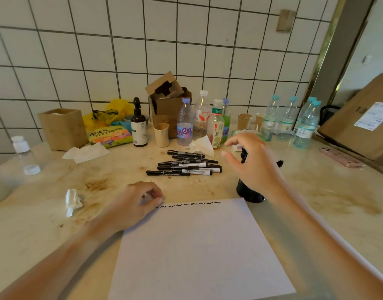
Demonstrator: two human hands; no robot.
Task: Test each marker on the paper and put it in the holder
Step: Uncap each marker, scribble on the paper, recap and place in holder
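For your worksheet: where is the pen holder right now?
The black holder stands right of centre, at the paper's far right corner, under the right hand.

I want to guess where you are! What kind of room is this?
Probably a kitchen or break-room counter: a white tiled wall, a stained stone countertop, and many drink bottles along the back.
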